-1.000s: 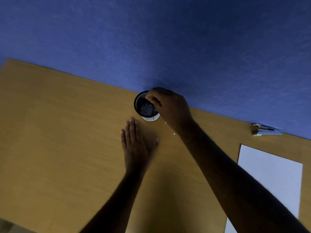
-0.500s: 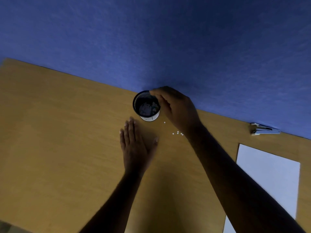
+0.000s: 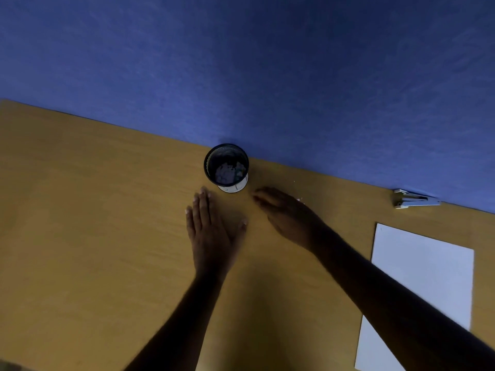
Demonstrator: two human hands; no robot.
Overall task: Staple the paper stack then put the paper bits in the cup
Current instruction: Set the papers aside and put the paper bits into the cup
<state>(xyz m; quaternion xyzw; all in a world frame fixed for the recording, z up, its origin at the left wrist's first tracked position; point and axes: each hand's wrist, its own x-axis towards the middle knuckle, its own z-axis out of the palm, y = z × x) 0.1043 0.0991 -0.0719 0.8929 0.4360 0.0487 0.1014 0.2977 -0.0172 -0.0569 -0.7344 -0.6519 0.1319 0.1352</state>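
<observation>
Wood-grain desk [image 3: 80,223] fills the lower part of my view, with a blue wall [image 3: 267,62] rising from its far edge. Working across from the left, I see the left hand [image 3: 211,234] first: it lies palm down on the desk, fingers straight and together, thumb out to the side, holding nothing. Just beyond its fingertips the black mesh cup [image 3: 226,167] stands upright at the far edge, against the wall, with pale paper bits [image 3: 226,173] in its bottom. Next comes the right hand [image 3: 288,216], low over the desk just right of the cup and apart from it; it is blurred, fingers stretched out toward the cup, nothing gripped that I can make out. A few white specks [image 3: 300,200] lie on the desk beside it. Farther right the stapler [image 3: 415,202] sits at the far edge, and the white paper stack [image 3: 420,285] lies flat near the right edge, partly under the right forearm.
</observation>
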